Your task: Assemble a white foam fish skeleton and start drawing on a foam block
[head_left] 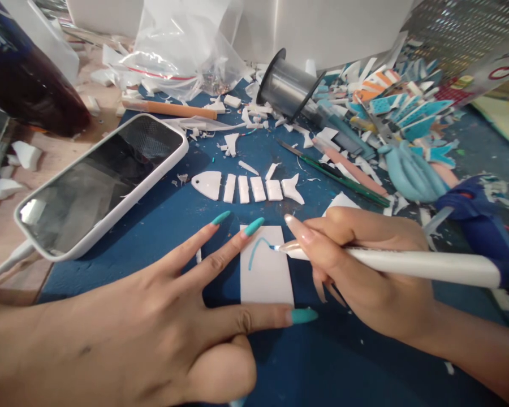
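Observation:
A white rectangular piece (267,282) lies on the blue mat, with a curved blue line drawn on its upper part. My left hand (195,299) rests flat with fingers spread; two fingertips touch the piece's top left and another finger lies across its lower edge. My right hand (373,271) is closed around a white marker (432,265), its blue tip touching the piece at the end of the line. Just beyond lies a white fish cut into separate segments (244,188), with a head, several body strips and a tail.
A phone (102,181) with a cable lies at left, before a dark drink bottle (25,68). Behind are an orange stick (169,108), a spool (288,85) and a plastic bag (182,51). Scraps, a green-handled tool (343,178) and a blue glue gun (479,220) crowd the right.

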Tool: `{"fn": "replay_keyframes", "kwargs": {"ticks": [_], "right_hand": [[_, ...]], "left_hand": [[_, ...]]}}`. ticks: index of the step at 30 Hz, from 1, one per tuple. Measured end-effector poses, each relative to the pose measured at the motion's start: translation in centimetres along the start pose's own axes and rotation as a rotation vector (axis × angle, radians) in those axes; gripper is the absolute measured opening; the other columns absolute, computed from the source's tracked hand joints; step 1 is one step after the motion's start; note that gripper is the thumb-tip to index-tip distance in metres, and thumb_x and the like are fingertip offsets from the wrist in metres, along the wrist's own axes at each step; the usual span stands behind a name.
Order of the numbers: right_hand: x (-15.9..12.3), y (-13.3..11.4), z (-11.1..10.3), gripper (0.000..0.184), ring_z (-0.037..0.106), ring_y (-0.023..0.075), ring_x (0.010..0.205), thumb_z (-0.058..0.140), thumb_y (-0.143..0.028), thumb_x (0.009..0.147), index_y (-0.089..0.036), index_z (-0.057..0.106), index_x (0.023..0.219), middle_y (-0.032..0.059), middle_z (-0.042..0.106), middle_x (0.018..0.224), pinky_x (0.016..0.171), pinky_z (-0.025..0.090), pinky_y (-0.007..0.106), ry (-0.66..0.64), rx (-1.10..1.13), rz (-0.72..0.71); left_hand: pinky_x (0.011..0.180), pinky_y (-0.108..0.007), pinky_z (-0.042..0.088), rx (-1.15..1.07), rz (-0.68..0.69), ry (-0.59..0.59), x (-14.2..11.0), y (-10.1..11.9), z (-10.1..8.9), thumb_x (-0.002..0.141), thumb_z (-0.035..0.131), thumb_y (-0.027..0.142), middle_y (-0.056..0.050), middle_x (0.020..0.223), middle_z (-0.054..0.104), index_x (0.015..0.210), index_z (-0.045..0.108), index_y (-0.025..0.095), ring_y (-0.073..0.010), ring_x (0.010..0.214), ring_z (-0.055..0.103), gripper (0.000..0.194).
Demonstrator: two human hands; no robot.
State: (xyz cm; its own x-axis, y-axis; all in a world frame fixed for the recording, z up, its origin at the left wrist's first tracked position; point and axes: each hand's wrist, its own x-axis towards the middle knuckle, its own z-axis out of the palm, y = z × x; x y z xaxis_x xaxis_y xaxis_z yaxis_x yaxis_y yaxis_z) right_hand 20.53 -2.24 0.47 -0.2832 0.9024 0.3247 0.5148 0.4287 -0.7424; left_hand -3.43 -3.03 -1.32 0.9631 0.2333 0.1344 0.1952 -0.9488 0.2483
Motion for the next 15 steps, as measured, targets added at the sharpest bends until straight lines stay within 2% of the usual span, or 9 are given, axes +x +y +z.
{"fn": "replay_keyframes", "kwargs": {"ticks": [3, 9, 15], "right_hand": [[-0.11, 0.02, -0.12, 0.044, 0.035, 0.0055, 0.033, 0.058, -0.010, 0.086, -0.021, 0.047, 0.045, -0.0057, 0.041, 0.039, 0.037, 0.032, 0.024, -0.010, 0.000, 0.019], [-0.42, -0.25, -0.32, 0.046, 0.033, 0.0058, 0.032, 0.057, -0.012, 0.085, -0.021, 0.042, 0.043, -0.0055, 0.038, 0.036, 0.035, 0.025, 0.026, -0.033, 0.010, 0.068], [-0.22, -0.41, -0.45, 0.047, 0.039, 0.0062, 0.031, 0.055, -0.007, 0.084, -0.021, 0.041, 0.041, -0.0059, 0.040, 0.034, 0.036, 0.027, 0.026, -0.076, 0.017, 0.077]], "left_hand": [[0.120, -0.062, 0.005, 0.025, 0.059, -0.028, -0.09, -0.05, -0.02, 0.087, 0.061, 0.027, 0.008, 0.159, 0.025, 0.118, 0.059, 0.031, -0.0405, 0.147, 0.010, 0.031], [0.120, -0.063, 0.001, 0.001, 0.046, 0.006, -0.15, 0.04, 0.25, 0.084, 0.065, 0.028, 0.008, 0.158, 0.027, 0.108, 0.061, 0.030, -0.0413, 0.147, 0.015, 0.024], [0.119, -0.064, 0.002, -0.016, 0.071, -0.030, -0.03, -0.08, 0.03, 0.084, 0.065, 0.028, 0.007, 0.158, 0.027, 0.103, 0.061, 0.028, -0.0421, 0.147, 0.013, 0.020]]}}
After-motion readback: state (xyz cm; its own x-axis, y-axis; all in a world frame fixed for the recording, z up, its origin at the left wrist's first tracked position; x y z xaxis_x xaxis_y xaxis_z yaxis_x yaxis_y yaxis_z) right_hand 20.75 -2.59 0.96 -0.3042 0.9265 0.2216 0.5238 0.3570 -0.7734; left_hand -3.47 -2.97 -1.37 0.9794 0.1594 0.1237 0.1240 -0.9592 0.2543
